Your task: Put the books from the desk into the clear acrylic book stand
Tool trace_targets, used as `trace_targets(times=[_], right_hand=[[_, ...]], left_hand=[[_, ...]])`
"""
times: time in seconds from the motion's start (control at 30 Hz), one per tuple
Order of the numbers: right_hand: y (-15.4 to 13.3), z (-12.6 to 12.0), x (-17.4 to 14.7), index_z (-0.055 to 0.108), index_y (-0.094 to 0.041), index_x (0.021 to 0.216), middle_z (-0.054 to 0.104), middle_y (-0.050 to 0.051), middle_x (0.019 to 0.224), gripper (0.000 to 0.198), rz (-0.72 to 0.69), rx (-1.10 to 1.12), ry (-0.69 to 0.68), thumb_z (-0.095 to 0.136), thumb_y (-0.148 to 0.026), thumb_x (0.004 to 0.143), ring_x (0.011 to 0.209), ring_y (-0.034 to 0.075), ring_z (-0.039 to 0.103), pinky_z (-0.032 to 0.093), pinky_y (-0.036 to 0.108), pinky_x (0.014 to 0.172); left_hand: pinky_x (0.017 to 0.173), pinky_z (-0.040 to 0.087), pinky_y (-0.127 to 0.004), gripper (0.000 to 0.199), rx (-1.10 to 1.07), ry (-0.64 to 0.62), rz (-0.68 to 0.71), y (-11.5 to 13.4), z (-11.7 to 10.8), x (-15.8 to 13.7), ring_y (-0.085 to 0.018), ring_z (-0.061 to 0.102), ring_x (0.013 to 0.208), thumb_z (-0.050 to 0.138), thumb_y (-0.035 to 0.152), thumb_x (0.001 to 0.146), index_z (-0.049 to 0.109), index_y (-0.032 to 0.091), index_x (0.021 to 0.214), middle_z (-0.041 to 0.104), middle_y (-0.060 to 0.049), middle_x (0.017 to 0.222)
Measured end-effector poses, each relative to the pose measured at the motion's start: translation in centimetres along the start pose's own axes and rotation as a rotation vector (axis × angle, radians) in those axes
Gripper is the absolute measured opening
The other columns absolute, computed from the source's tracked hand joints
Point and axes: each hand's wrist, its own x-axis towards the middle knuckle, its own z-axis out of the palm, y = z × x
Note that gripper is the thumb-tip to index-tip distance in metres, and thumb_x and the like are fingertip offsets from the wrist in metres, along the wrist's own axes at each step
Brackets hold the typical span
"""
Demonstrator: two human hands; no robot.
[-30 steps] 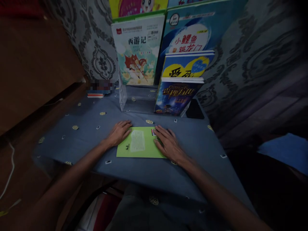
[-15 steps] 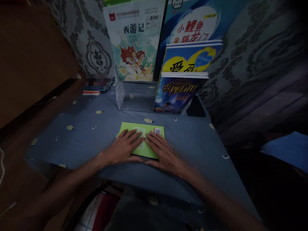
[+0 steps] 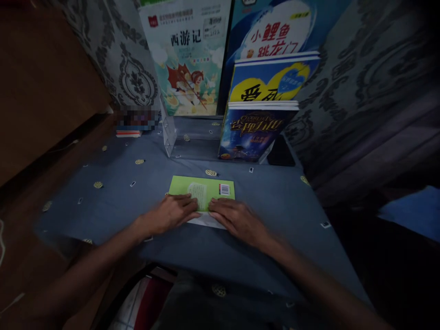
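Both the left hand [image 3: 175, 212] and right hand [image 3: 237, 219] are apparently pinching the green barcoded book [image 3: 205, 192] on the table's near side, white pages [image 3: 207, 220] newly showing, indicating its cover is lifting.

Green book [image 3: 212, 189], one, barcode [image 3: 224, 189] uppermost, on patterned worktop [image 3: 113, 197]; left-hand grip [image 3: 177, 211] and right-hand grip [image 3: 237, 217] both touching its near part; clear stand [image 3: 168, 136] of books [image 3: 256, 135] beyond.
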Motion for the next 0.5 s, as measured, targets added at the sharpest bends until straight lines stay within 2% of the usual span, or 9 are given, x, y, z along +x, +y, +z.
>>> trace_targets(times=[0.1,0.2,0.3,0.4,0.5], right_hand=[[0.2,-0.3,0.4,0.074,-0.019,0.096,0.078,0.008,0.095,0.038,0.052,0.065,-0.023,0.040,-0.033,0.105,0.087,0.021,0.074,0.058,0.033,0.081],[0.3,-0.2,0.4,0.074,-0.019,0.098,0.078,0.008,0.096,0.040,0.062,0.073,-0.023,0.038,-0.034,0.106,0.091,0.022,0.074,0.058,0.036,0.085],[0.3,0.4,-0.3,0.074,-0.019,0.105,0.078,0.009,0.105,0.034,0.016,0.046,0.004,0.043,-0.033,0.104,0.105,0.024,0.072,0.056,0.041,0.094],[0.3,1.2,-1.3,0.072,-0.019,0.116,0.075,0.011,0.117,0.028,-0.020,0.014,0.019,0.055,-0.032,0.099,0.119,0.028,0.066,0.052,0.047,0.103],[0.3,1.5,-2.0,0.071,-0.020,0.120,0.072,0.013,0.125,0.030,-0.024,-0.008,0.014,0.060,-0.032,0.095,0.123,0.029,0.063,0.049,0.051,0.108]], left_hand=[[0.066,0.050,-0.025,0.044,-0.063,-0.081,-0.042,-0.5,-1.1,0.6,-0.017,0.070,0.079,0.031,0.044,0.106,0.066,0.017,0.100,0.071,-0.006,0.087],[0.064,0.048,-0.024,0.049,-0.103,-0.090,-0.056,-0.6,-1.4,0.8,-0.016,0.070,0.076,0.029,0.047,0.106,0.067,0.018,0.097,0.071,-0.005,0.085],[0.073,0.052,-0.026,0.049,-0.120,-0.065,-0.070,-0.4,-0.9,0.2,-0.018,0.071,0.085,0.032,0.053,0.104,0.067,0.019,0.102,0.073,-0.007,0.096],[0.085,0.055,-0.033,0.051,-0.101,-0.027,-0.069,0.1,0.1,-0.9,-0.023,0.069,0.104,0.036,0.059,0.100,0.065,0.019,0.112,0.070,-0.011,0.117],[0.096,0.054,-0.039,0.053,-0.094,-0.006,-0.064,0.3,0.6,-1.7,-0.026,0.062,0.122,0.037,0.060,0.099,0.062,0.019,0.121,0.064,-0.013,0.133]])
